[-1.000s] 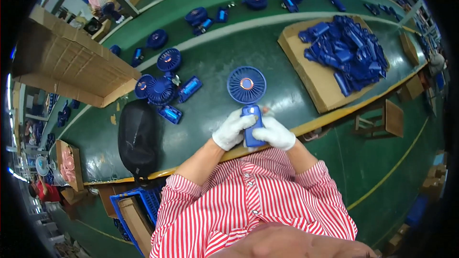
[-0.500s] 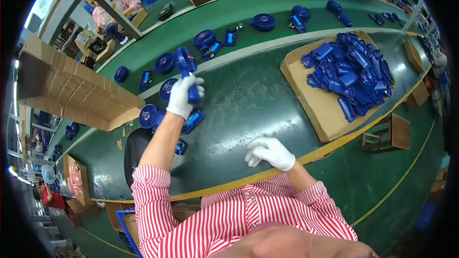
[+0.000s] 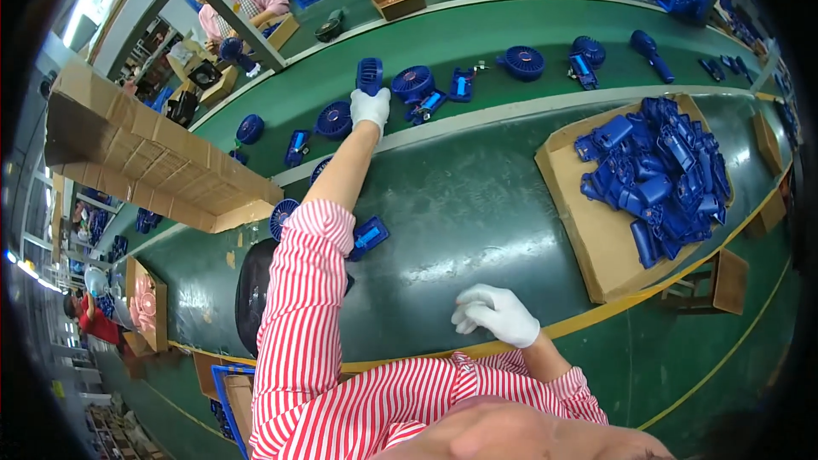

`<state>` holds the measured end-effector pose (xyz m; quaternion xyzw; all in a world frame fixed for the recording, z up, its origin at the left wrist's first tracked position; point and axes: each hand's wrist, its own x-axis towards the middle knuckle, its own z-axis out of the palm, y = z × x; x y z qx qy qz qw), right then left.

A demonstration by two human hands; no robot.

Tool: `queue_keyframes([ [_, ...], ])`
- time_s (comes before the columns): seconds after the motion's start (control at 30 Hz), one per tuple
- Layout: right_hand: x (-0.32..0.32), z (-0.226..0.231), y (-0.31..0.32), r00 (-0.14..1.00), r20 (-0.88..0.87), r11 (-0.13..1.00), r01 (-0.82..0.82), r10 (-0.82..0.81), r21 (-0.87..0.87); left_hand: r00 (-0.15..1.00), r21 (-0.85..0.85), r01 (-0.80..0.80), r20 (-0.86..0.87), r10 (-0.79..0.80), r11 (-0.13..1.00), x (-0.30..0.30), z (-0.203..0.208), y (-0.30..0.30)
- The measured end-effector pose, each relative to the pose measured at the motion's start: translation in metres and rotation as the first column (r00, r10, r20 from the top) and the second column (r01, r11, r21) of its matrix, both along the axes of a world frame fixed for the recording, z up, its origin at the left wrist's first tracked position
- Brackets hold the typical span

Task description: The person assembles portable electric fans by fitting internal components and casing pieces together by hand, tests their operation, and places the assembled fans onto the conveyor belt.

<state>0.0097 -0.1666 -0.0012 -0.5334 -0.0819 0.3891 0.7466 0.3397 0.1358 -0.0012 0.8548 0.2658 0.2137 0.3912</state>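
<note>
With my left arm stretched far out, my gloved left hand is closed around a blue handheld fan, its round grille head showing past my fingers over the green belt. Beside it on the belt lie a blue fan head and an opened fan body with a bright blue cell. My gloved right hand rests by the bench's near edge, fingers loosely bent and apart, with nothing seen in them. An opened fan housing lies on the bench next to my left sleeve.
A shallow cardboard box piled with blue plastic housings stands at right. A long cardboard piece rises at left, near a black rounded object. A wooden stool stands beyond the right edge. Co-workers sit across the belt.
My left hand has carried the fan farther out, from above the bench to over the belt. My right hand keeps its place near the bench edge. The view has shifted slightly.
</note>
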Motion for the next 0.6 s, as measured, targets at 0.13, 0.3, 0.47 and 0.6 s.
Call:
queue_keyframes([
  [0.13, 0.001, -0.005, -0.007, 1.0, -0.006, 1.0, 0.023, -0.023, -0.012, 0.999, 0.294, 0.008, -0.039, 0.004, 0.956, 0.01, 0.017, -0.05],
  [0.3, 0.0, -0.001, -0.006, 1.0, 0.022, 1.0, -0.009, 0.009, -0.01, 0.964, 0.622, 0.266, -0.171, -0.204, 0.737, 0.012, 0.033, -0.093],
  [0.47, 0.0, -0.004, -0.005, 1.0, 0.014, 1.0, 0.008, -0.008, 0.001, 0.893, 0.563, 0.363, -0.438, -0.105, 0.742, 0.007, 0.041, -0.126],
  [0.6, 0.0, -0.003, -0.003, 0.999, 0.033, 1.0, 0.021, -0.021, 0.004, 0.961, 0.483, 0.27, -0.192, -0.201, 0.833, -0.015, 0.042, -0.14],
])
